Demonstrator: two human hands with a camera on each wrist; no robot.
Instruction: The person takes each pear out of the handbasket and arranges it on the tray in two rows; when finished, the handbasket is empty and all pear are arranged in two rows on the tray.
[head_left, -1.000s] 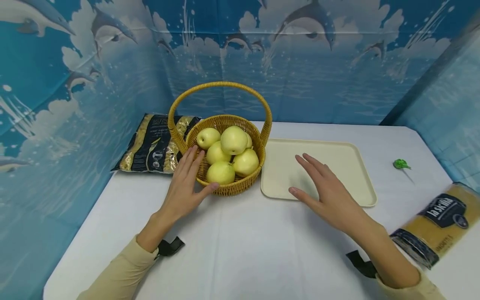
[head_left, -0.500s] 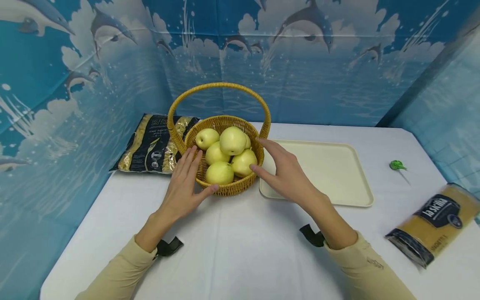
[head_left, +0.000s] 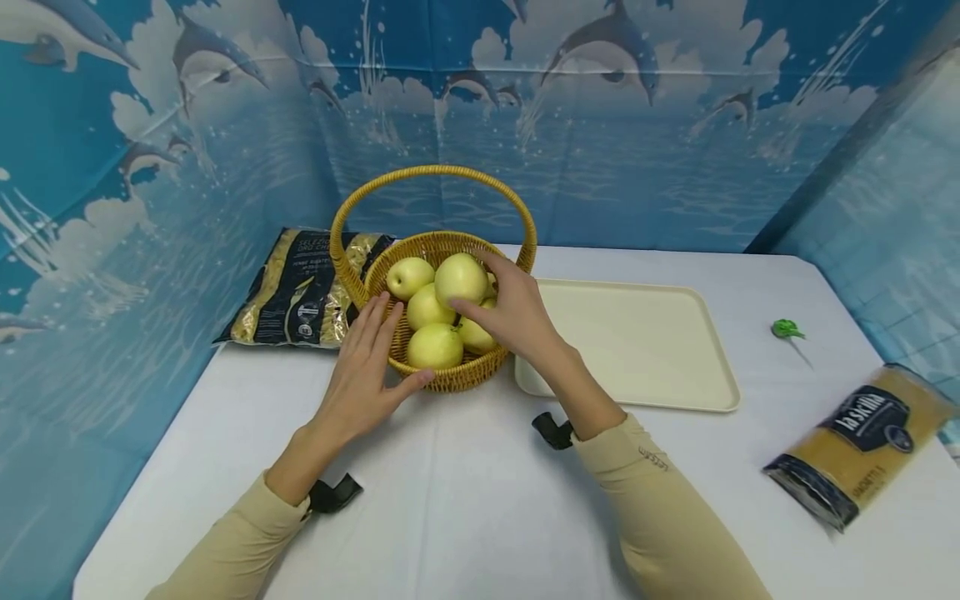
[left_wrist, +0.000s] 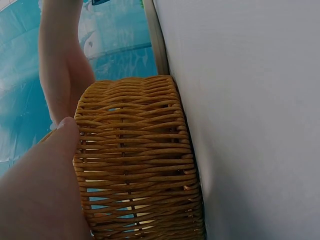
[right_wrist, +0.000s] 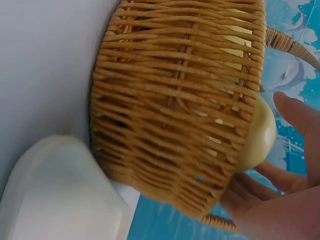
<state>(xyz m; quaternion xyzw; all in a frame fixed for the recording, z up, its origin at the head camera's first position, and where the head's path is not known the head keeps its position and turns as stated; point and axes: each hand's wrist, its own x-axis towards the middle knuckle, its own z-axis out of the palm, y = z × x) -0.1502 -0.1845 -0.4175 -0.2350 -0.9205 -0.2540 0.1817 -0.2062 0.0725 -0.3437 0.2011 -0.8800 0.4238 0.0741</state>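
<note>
A wicker basket (head_left: pixel 459 377) with a tall arched handle holds several pale yellow-green apples (head_left: pixel 435 346). My left hand (head_left: pixel 362 367) rests against its left side, fingers extended along the rim and thumb at the front edge. In the left wrist view, the thumb (left_wrist: pixel 67 131) lies by the basket's woven wall (left_wrist: pixel 135 160). My right hand (head_left: pixel 512 307) reaches over the right rim, fingers and thumb spread beside the top apple (head_left: pixel 459 279). From the right wrist, an apple (right_wrist: pixel 260 134) shows above the rim, with a gap to the thumb (right_wrist: pixel 295 111). Some fingertips are hidden.
A cream tray (head_left: pixel 637 346) lies right of the basket. Behind the left hand is a black-and-gold pasta bag (head_left: pixel 288 292). Farther right are a small green item on a thin stick (head_left: pixel 787 329) and a spaghetti pack (head_left: pixel 862 446). Dolphin-printed cloth (head_left: pixel 480 125) walls in the table.
My right hand has moved left, from above the tray to over the basket, beside the top apple. The left hand stays at the basket's left side.
</note>
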